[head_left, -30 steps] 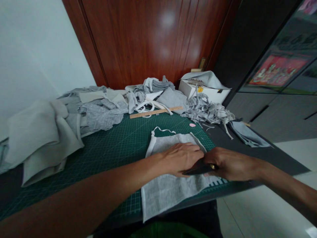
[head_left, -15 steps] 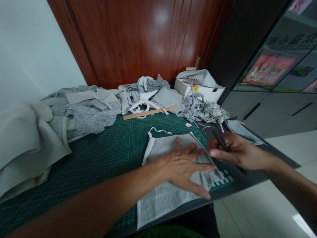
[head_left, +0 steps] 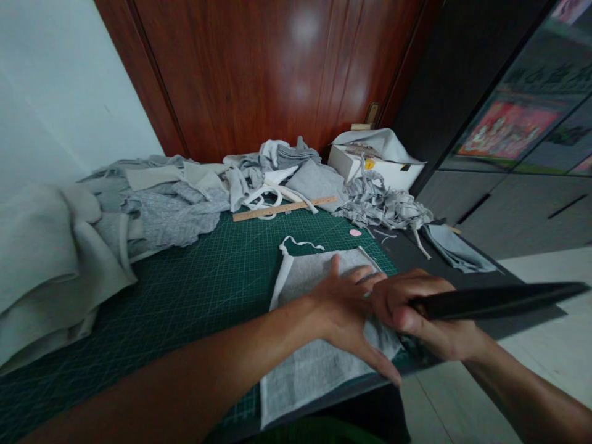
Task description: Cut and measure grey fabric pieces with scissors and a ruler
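My left hand (head_left: 349,311) is lying spread-fingered across the grey cloth (head_left: 319,364) while my right hand (head_left: 437,336) is gripping black scissors (head_left: 499,301).

the left arm (head_left: 198,364) and right arm (head_left: 522,385), bare, slant in from the 2 lower corners. the left hand (head_left: 349,308) lies palm down, fingers spread, thumb pointing back; the right hand (head_left: 430,336) is curled tight, overlapping the left fingertips in view.
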Tool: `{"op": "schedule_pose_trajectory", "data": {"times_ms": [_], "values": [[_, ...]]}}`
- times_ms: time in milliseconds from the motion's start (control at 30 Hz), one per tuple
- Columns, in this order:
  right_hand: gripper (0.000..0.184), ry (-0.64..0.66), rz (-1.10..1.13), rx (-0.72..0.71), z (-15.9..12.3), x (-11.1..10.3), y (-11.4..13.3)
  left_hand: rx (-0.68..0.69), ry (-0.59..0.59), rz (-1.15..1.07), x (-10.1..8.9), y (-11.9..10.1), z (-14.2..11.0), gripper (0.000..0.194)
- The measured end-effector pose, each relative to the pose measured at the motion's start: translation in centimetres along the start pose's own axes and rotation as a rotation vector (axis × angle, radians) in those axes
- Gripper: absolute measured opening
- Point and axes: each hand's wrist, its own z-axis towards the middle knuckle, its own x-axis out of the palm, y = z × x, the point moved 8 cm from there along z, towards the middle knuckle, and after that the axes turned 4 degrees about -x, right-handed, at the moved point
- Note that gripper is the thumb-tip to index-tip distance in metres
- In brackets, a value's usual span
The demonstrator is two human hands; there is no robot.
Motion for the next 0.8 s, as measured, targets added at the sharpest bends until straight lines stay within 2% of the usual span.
{"op": "schedule_pose_trajectory", "data": {"times_ms": [200, 333, 467, 567, 667, 733, 800], "values": [[0.050, -0.038, 0.015, 0.082, -1.5, -1.8, -1.8, 0.039, -0.056, 0.052, 0.2, 0.1, -0.3, 0.117], [0.048, -0.009, -0.001, 0.140, -1.3, -1.9, -2.2, 0.060, -0.091, 0.027, -0.3, -0.2, -0.7, 0.120], [0.040, 0.077, -0.066, 0.092, 0.3, -0.7, -1.2, 0.049, -0.090, 0.035, -0.3, -0.2, -0.5, 0.121], [0.036, 0.215, -0.135, 0.026, 1.1, 1.0, -0.9, 0.040, -0.081, 0.043, 0.0, 0.1, -0.2, 0.123], [0.031, 0.345, -0.175, 0.033, 0.9, 2.3, -1.7, 0.034, -0.105, 0.058, -0.3, 0.4, -0.5, 0.113], [0.032, 0.380, -0.196, 0.073, 0.4, 2.6, -2.6, 0.033, -0.120, 0.074, -0.7, 0.8, -1.3, 0.109], [0.038, 0.399, -0.233, 0.115, -0.2, 2.8, -3.4, 0.032, -0.114, 0.091, -0.8, 1.3, -2.5, 0.114]]}}
